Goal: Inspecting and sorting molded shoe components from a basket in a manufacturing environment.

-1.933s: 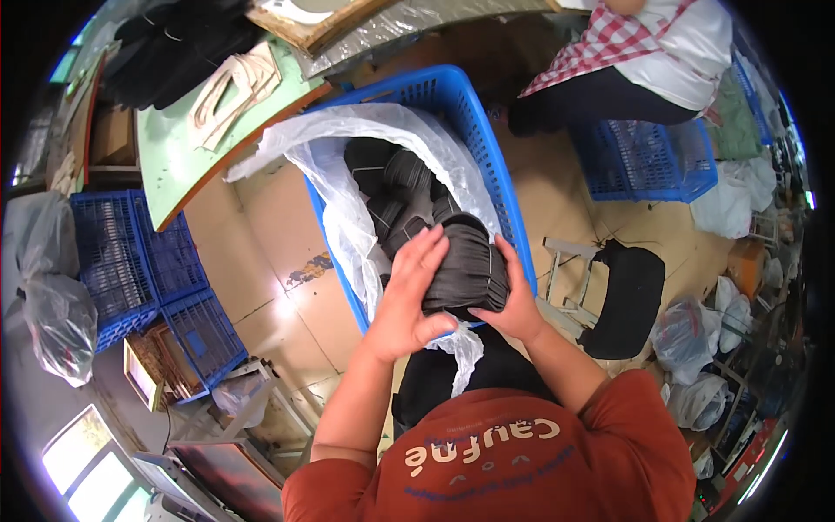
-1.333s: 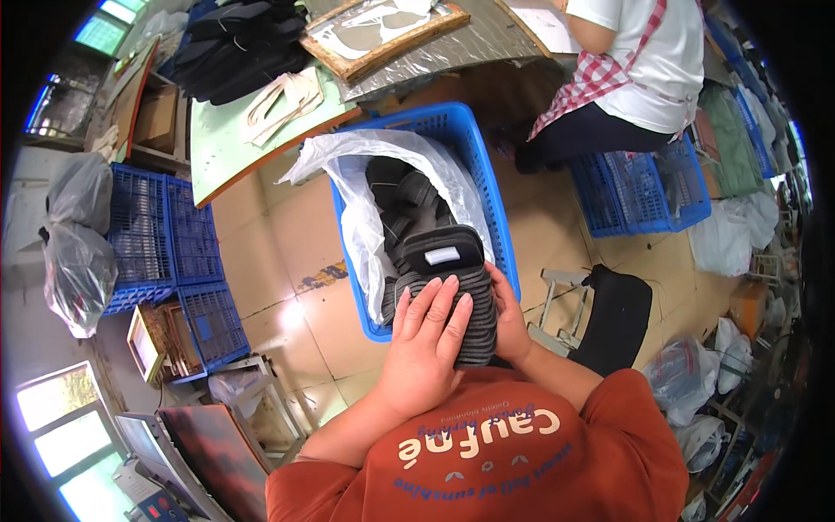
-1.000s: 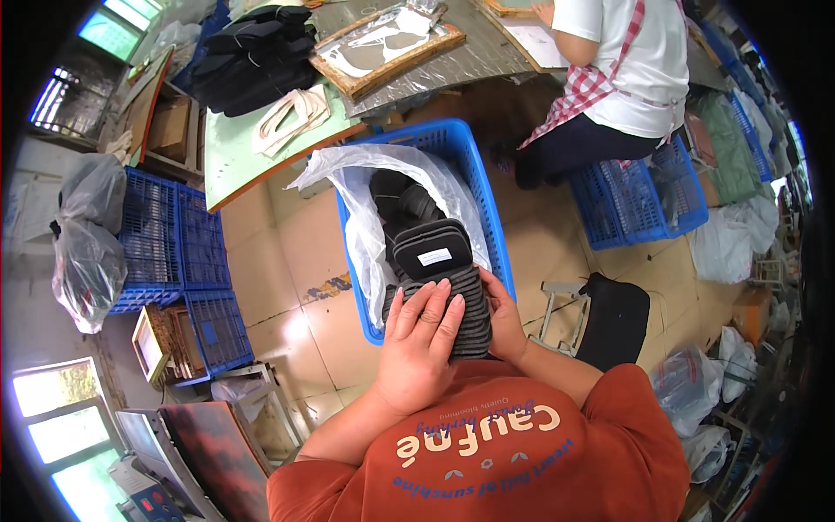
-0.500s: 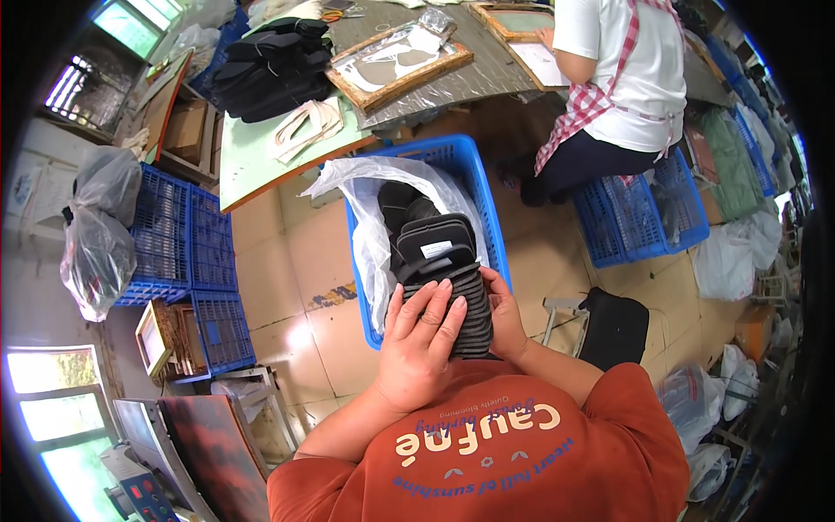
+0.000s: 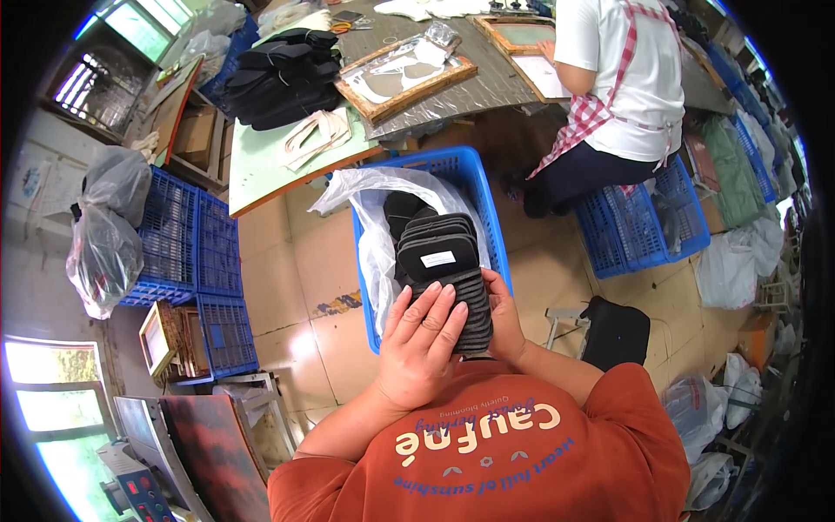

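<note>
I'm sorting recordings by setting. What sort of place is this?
Probably a workshop or small factory: a wood-framed panel lies on a worktable, black pieces are piled nearby, and a plastic-lined blue basket holds dark items.

The tiled floor (image 5: 271, 283) carries a blue basket (image 5: 490, 202).

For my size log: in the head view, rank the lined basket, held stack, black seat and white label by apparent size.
Largest to smallest, as seen:
1. Lined basket
2. Held stack
3. Black seat
4. White label
The stack looks nearer the camera than the seat, so their true order is unsure.
</note>
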The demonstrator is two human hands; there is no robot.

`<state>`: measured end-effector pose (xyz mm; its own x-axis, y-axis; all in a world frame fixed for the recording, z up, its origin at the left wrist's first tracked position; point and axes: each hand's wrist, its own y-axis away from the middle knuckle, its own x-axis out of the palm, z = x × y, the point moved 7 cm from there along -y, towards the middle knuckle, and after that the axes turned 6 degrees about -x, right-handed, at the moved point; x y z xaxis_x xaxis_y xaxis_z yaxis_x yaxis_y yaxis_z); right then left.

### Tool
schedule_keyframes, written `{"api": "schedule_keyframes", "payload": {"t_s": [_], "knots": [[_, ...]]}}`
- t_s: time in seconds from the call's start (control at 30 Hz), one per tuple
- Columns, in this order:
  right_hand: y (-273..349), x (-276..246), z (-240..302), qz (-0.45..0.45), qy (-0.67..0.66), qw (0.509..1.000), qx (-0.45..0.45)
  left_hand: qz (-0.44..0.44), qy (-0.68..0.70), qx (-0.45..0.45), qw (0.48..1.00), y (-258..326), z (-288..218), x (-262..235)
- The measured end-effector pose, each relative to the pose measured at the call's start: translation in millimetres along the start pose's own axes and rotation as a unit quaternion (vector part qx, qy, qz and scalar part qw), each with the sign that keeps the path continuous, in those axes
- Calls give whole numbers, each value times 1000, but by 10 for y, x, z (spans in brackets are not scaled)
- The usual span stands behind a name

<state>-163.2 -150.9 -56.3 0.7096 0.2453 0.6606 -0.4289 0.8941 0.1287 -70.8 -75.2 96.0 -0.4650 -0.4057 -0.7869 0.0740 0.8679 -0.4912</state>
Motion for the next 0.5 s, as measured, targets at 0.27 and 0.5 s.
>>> {"api": "schedule_keyframes", "payload": {"t_s": [0.27, 0.5], "knots": [[-47, 7, -48, -19, -14, 1000, 0, -7, 11, 11, 1000, 5, 3, 10], [-63, 45, -23, -30, 16, 999, -19, -15, 37, 20, 999, 12, 20, -7]]}}
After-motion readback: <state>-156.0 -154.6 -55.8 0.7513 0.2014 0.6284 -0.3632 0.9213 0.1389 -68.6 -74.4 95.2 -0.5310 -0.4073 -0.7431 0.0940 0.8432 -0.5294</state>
